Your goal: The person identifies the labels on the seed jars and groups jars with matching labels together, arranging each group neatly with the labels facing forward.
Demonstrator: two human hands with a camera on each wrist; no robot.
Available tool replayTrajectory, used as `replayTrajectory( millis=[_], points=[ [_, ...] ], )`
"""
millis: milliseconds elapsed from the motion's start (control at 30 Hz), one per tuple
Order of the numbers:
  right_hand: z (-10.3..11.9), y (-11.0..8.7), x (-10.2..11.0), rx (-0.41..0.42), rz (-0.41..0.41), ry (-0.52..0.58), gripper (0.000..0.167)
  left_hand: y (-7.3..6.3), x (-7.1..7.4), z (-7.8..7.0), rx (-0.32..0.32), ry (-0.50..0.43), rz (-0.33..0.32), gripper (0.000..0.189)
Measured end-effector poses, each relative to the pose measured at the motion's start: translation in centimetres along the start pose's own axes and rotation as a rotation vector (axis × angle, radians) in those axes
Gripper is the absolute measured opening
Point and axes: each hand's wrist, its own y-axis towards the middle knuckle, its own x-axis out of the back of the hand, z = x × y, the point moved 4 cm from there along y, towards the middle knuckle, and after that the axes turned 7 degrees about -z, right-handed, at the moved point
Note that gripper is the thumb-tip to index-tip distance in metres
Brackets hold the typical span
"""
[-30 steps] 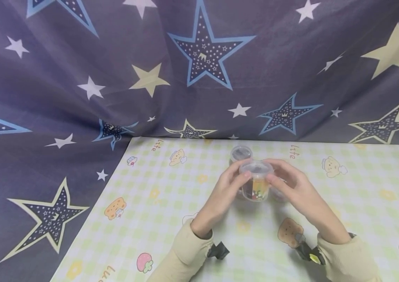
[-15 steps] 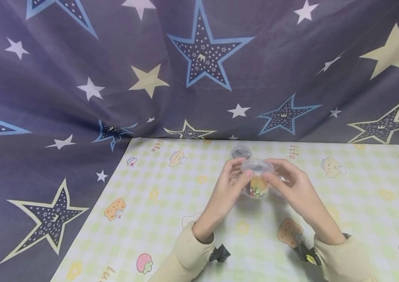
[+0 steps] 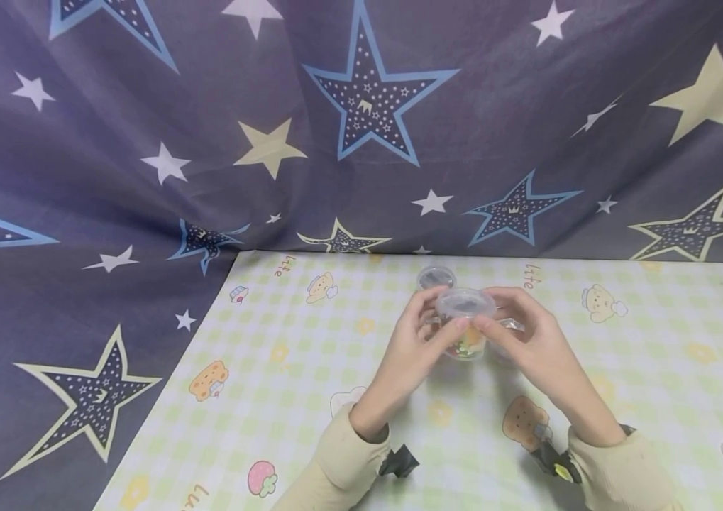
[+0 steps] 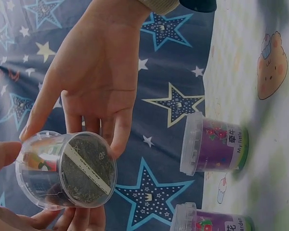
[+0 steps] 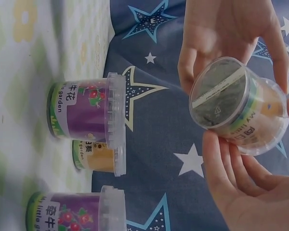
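Both hands hold one clear plastic cup with a lid, raised over the table. In the head view its pale lid [image 3: 466,302] faces up, and the two thumbs meet on the near side of the cup. My left hand [image 3: 407,348] grips it from the left, my right hand [image 3: 536,344] from the right. Through the base of the cup [image 5: 221,91], dark, soil-like contents and a pale printed strip show in the right wrist view. Its wrap is colourful, with "My little garden" lettering, partly hidden by fingers.
Beyond the hands stand several similar lidded cups: a purple cup [image 5: 86,110], another purple cup [image 5: 70,211] and a yellow-orange cup [image 5: 98,156]. A checked tablecloth [image 3: 310,426] covers the table. A dark curtain with stars [image 3: 208,142] hangs behind it.
The thumbs have come together across the front of the cup, covering more of its label. The cup has turned slightly and risen a little; both hands keep hold of it.
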Motion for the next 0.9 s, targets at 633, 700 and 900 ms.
replayTrajectory(
  millis=[633, 700, 900],
  points=[
    [-0.01, 0.13, 0.18, 0.036, 0.095, 0.042, 0.034, 0.23, 0.35, 0.01, 0.01, -0.103, 0.07, 0.052],
    [-0.04, 0.09, 0.14, 0.025, 0.117, 0.031, 0.035, 0.19, 0.32, 0.03, 0.012, -0.107, 0.083, 0.053],
    [-0.11, 0.09, 0.18, 0.017, 0.092, 0.034, 0.035, 0.25, 0.31, 0.21, 0.026, -0.091, 0.084, 0.053]
  ],
)
